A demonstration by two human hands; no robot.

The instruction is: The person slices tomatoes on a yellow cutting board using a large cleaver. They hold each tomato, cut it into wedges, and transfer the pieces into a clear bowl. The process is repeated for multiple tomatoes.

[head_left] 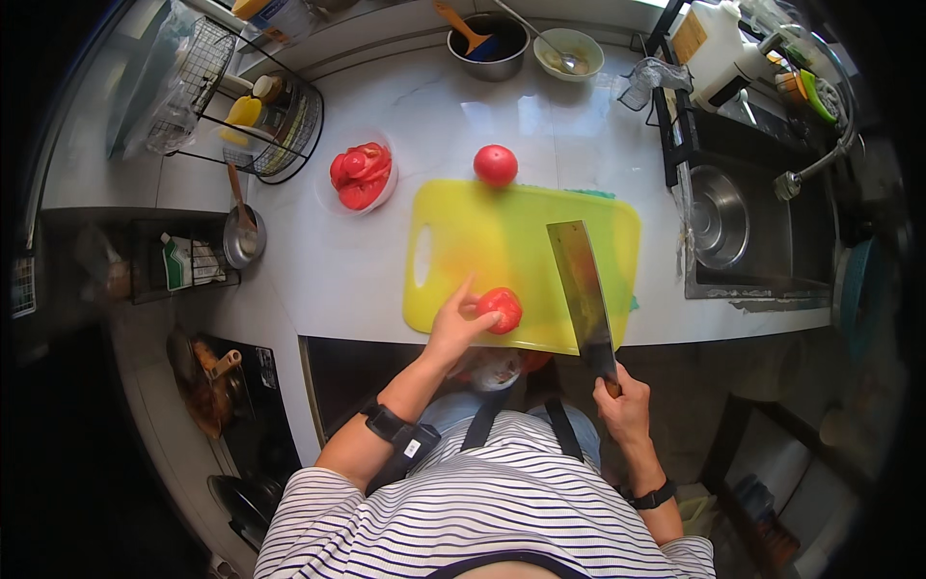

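Note:
My left hand (459, 318) has its thumb and fingers around a red tomato (503, 311), at the front of a yellow-green plastic cutting board (463, 217). The index finger points away from the tomato. My right hand (623, 402) grips the handle of a cleaver (582, 289), whose broad blade extends over the right part of the board. Beyond the board's far edge sits a second whole tomato (495, 166). To the far left of the board, a clear plastic bowl (391, 189) holds several cut tomato pieces (359, 174).
At the back stand a metal pot (486, 66) with a brush in it and a bowl (589, 58) with a spoon. A wire rack (275, 152) of jars is at left. The sink (767, 282) with a metal basin (716, 217) lies right.

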